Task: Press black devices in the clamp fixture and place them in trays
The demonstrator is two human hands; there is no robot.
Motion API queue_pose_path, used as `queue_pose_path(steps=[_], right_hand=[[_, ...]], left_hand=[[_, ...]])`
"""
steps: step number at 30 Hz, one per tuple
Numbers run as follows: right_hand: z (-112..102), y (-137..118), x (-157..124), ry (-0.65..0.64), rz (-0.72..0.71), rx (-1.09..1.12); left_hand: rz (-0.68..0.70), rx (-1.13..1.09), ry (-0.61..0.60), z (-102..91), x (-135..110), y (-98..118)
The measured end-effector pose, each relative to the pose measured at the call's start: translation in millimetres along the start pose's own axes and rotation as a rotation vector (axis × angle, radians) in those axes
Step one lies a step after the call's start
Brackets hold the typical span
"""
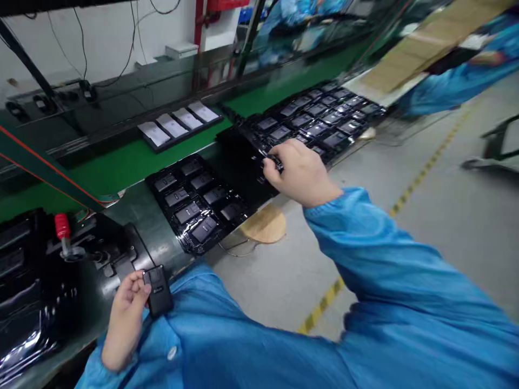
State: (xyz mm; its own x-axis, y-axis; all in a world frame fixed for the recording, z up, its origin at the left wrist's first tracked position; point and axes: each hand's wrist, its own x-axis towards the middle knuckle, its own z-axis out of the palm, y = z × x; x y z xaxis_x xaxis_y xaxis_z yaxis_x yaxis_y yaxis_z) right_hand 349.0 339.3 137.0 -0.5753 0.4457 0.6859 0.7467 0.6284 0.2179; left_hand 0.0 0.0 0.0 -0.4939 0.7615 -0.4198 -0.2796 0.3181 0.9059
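Observation:
My left hand [128, 319] is closed on a flat black rectangular device [159, 294] with pale lettering, held upright near my lap. My right hand [302, 170] reaches out over the trays, thumb and fingers pinched together. A small dark thing shows at its fingertips, at the edge of a black plastic tray [255, 123], but I cannot make out what it is. Nearer me lies another black plastic tray [194, 208] with several similar devices in its pockets. Beyond the right hand, more pockets hold dark devices [317, 128].
A toggle clamp with a red handle [62, 226] stands on the bench at left, beside stacked black trays [28, 308]. White pieces [176, 125] sit in a dark holder on the green belt [121, 162]. Below the bench is a round wooden stool [265, 224]. Blue-sleeved people work farther off.

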Motion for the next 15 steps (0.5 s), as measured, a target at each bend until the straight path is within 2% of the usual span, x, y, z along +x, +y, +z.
queue_pose_path(steps=[4,7,11,15], right_hand=[[-11.0,-53.1,-5.4,-0.015,-0.131,0.179],[-7.5,-97.1,-19.9,-0.061,-0.245,0.293],[15.7,-147.7,-52.5,-0.207,-0.354,0.412],[43.9,-176.9,-87.2,-0.380,-0.384,0.473]], left_hand=[[0.004,-0.037,-0.045,1.7,-4.6,0.1],[0.027,-0.103,-0.055,1.2,-3.2,3.5],[0.100,-0.206,0.040,-1.3,3.6,16.6],[0.141,-0.226,0.077,-1.1,7.4,30.4]])
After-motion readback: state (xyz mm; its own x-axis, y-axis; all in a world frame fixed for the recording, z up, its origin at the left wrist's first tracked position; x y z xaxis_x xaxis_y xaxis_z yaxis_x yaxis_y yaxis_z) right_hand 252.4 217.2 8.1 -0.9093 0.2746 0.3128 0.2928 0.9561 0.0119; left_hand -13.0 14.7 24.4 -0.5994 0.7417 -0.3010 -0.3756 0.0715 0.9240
